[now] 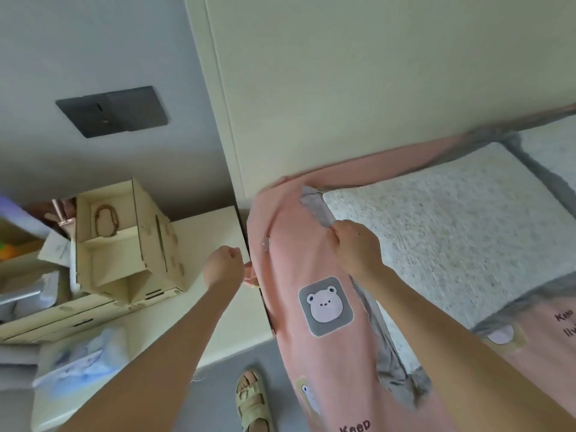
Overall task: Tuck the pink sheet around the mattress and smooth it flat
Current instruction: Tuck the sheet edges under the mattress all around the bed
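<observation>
At the head corner of the bed, against the cream headboard panel [343, 73], the mattress [436, 232] lies largest in view — its white textured top mostly bare, so the tuck here looks unfinished. Pink sheet [299, 263] is bunched over the corner and hangs down the near side, its grey underside turned up along the edge; a bear patch [325, 305] faces outward. More pink cloth shows at lower right.

Right hand [355, 244] — fingers curled, gripping the sheet's folded edge at the mattress rim, apparently to draw it up over the corner. Left hand [226, 265] is closed in a fist and pinches a small fold of pink cloth at the gap beside the bed, likely holding tension so the corner seats.

Obstructions: white bedside tabletop [218, 232] sits just beside the mattress, leaving only a narrow slot for tucking. On it, an open cardboard box [124, 238] holding a bead bracelet [106, 221]. Dark wall plate [112, 112] above. Sandalled foot [252, 400] on grey floor below.
</observation>
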A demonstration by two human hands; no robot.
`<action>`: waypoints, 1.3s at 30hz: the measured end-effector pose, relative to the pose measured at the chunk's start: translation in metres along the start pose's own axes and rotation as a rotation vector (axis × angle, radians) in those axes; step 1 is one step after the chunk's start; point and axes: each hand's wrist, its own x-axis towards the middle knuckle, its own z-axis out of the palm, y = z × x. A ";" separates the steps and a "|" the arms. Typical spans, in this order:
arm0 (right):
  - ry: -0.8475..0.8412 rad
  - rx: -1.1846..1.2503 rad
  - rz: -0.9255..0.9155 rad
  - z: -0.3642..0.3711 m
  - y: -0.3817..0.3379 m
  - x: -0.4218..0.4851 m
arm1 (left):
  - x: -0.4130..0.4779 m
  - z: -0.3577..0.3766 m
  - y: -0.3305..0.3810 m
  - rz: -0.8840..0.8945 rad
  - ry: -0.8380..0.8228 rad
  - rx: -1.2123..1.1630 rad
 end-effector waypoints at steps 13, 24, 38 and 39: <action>-0.263 -0.207 -0.161 0.135 -0.027 0.195 | 0.176 0.101 -0.004 -0.527 -0.504 -0.514; 0.038 -0.075 -0.330 0.143 0.026 0.188 | 0.097 0.072 0.025 0.117 -0.378 -0.487; 0.194 0.141 -0.332 0.138 -0.010 0.224 | 0.189 0.111 -0.014 -0.393 -1.004 -0.415; 0.196 0.150 -0.339 0.137 -0.009 0.223 | 0.192 0.109 -0.014 -0.363 -1.037 -0.375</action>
